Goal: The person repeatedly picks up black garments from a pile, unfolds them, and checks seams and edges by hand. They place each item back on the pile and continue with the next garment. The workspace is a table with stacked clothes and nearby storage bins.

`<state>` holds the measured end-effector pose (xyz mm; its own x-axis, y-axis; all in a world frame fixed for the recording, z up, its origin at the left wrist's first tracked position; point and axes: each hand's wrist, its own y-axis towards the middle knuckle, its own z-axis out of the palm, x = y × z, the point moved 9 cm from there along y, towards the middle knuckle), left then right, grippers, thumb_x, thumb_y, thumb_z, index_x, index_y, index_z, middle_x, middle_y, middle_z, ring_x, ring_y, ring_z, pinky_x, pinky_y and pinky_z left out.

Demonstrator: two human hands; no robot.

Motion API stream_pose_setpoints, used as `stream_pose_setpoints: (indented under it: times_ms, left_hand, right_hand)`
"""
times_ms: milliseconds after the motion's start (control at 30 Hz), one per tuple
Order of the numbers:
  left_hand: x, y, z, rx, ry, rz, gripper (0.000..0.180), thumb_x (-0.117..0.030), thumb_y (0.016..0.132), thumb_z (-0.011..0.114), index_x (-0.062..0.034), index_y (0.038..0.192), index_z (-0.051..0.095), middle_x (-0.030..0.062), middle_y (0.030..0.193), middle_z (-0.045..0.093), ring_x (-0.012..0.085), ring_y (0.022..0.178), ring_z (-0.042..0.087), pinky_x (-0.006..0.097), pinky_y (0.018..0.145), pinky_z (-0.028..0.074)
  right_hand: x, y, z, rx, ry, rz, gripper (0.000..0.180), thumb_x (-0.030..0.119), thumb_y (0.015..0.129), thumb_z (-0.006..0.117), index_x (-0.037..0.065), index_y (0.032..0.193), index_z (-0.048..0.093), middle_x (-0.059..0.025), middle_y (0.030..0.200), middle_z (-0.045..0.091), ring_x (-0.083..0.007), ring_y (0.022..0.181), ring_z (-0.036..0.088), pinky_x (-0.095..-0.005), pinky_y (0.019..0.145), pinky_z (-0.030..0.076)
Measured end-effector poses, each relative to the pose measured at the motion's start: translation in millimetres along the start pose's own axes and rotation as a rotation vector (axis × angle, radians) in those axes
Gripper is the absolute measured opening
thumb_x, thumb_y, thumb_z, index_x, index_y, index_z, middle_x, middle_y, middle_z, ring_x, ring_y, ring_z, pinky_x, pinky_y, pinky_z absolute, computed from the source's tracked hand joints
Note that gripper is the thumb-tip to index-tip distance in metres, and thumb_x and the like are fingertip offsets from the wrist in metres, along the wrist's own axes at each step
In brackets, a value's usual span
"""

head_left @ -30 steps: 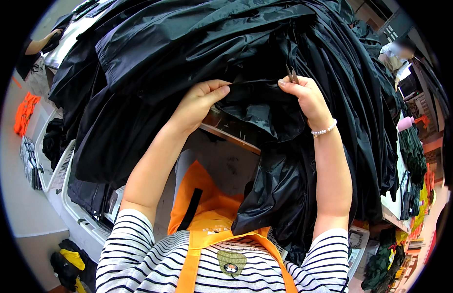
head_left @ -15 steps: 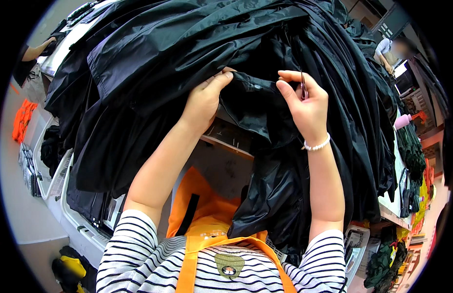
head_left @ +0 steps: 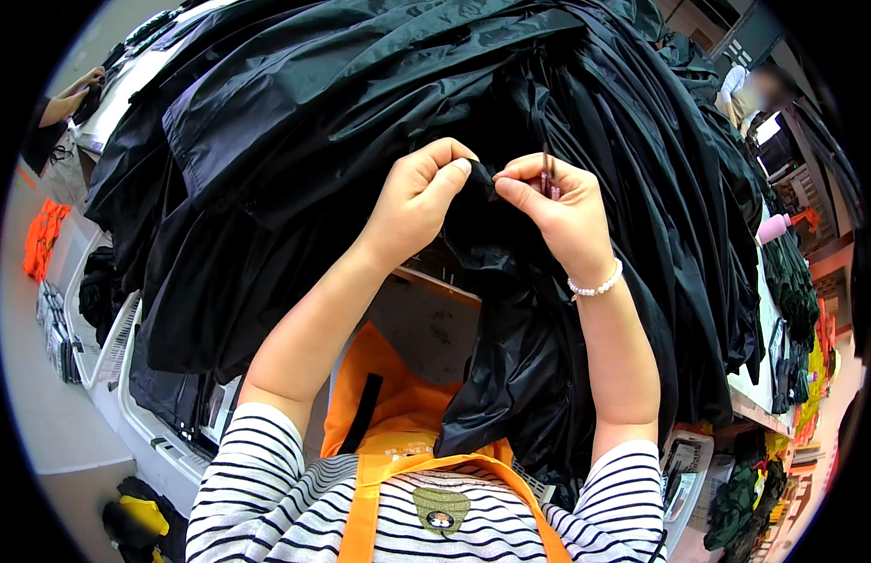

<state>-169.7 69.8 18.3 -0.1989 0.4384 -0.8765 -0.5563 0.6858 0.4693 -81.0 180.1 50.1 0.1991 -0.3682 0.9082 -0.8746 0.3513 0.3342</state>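
Note:
Both hands are raised close together in front of a large heap of black garments. My left hand (head_left: 407, 206) is closed, its thumb and forefinger pinching the edge of a black garment (head_left: 520, 342) with a smooth, slightly shiny fabric. The garment hangs from the hands towards my lap. Just to the right, my right hand (head_left: 568, 214) pinches the same edge between thumb and forefinger. A slim pair of scissors (head_left: 550, 180) lies within its curled fingers, blades pointing up. The exact bit of cloth between the fingertips is partly hidden.
The garment heap (head_left: 295, 103) covers the table ahead. An orange apron (head_left: 388, 385) lies over my front. Beside me stand a white crate (head_left: 159, 436) at left and a basket (head_left: 687, 469) at right. A pink bottle (head_left: 773, 228) is at right. Co-workers stand at both far sides.
My hands have come closer together, the right one moving left. The stretch of garment edge between them is now short and bunched. The co-worker's hands at far left have risen slightly.

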Motion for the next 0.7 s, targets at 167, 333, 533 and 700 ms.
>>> stream_pose_setpoints:
  times_ms: [167,333,533,700]
  left_hand:
    - [-13,-3,4,-0.103,0.051,0.044,0.020,-0.007,0.082,0.069,-0.0017,0.099,0.058,-0.0021,0.082,0.056,0.0066,0.081,0.052,0.021,0.077,0.042]
    - [-9,-4,3,-0.016,0.284,0.047,0.024,-0.004,0.072,0.078,-0.0008,0.092,0.066,0.0021,0.091,0.061,0.0136,0.090,0.058,0.025,0.086,0.042]
    - [10,-5,-11,-0.092,-0.053,-0.175,0.018,-0.008,0.074,0.078,-0.0019,0.087,0.068,0.0028,0.093,0.064,0.0128,0.088,0.059,0.024,0.083,0.043]
    - [17,-4,-14,-0.154,-0.174,-0.240,0.020,-0.008,0.074,0.078,-0.0024,0.090,0.068,0.0034,0.093,0.064,0.0128,0.088,0.059,0.024,0.084,0.043]
  right_hand:
    - [5,-3,1,-0.060,-0.151,-0.056,0.009,0.008,0.087,0.066,-0.001,0.085,0.066,0.0053,0.067,0.055,-0.0016,0.060,0.041,-0.0179,0.055,0.035]
    - [2,-4,1,-0.054,-0.076,-0.001,0.011,0.012,0.090,0.064,0.000,0.092,0.066,0.0035,0.069,0.059,-0.0015,0.059,0.041,-0.0179,0.053,0.035]
    - [19,-5,-10,-0.145,-0.022,-0.175,0.021,0.022,0.094,0.060,0.001,0.097,0.059,-0.0016,0.082,0.060,-0.0060,0.065,0.048,-0.0212,0.058,0.040]
    - [28,-12,-7,-0.051,-0.398,-0.202,0.020,0.019,0.092,0.062,0.001,0.094,0.056,-0.0070,0.083,0.057,-0.0142,0.067,0.053,-0.0263,0.062,0.045]
